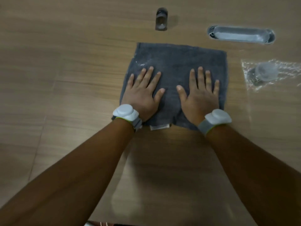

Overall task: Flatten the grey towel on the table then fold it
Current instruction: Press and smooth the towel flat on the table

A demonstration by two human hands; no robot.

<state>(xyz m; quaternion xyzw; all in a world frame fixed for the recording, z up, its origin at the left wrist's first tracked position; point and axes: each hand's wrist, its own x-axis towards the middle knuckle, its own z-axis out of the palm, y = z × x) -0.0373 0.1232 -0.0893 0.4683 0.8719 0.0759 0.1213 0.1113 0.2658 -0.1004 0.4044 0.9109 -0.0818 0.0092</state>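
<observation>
Left grip [143,93] and right grip [198,95], both bare hands, lie palm down and side by side on the towel [179,59]; the fingers of each are straight and spread, thumbs pointing inward toward each other, pinching nothing; each wrist wears a white band [125,112] with a round puck on top.

The grey towel lies on the wooden counter [65,62] straight ahead of the person, roughly square; its far half shows bare and smooth beyond the fingertips; its near edge sits under the wrists, with a small pale label [160,127] sticking out between them; the near edge looks slightly uneven, and whether there is one layer or two cannot be told.

As a judgement, the flattening looks almost done: no large wrinkle or bunched corner shows, and the palms seem to be pressing the cloth flat; the folding looks like what is left, and it would need an edge or corners to be pinched and carried across.

Farther out, beyond the towel, a small dark cup [161,19] stands on the counter, too blurred to say what, if anything, it holds; to the far right a long oval grey slot [241,35] is set into the counter, its contents unclear; right of the towel and apart from it lies a crinkled clear wrapper [283,69] with a round, pale, see-through lump [266,71] in or on it.
</observation>
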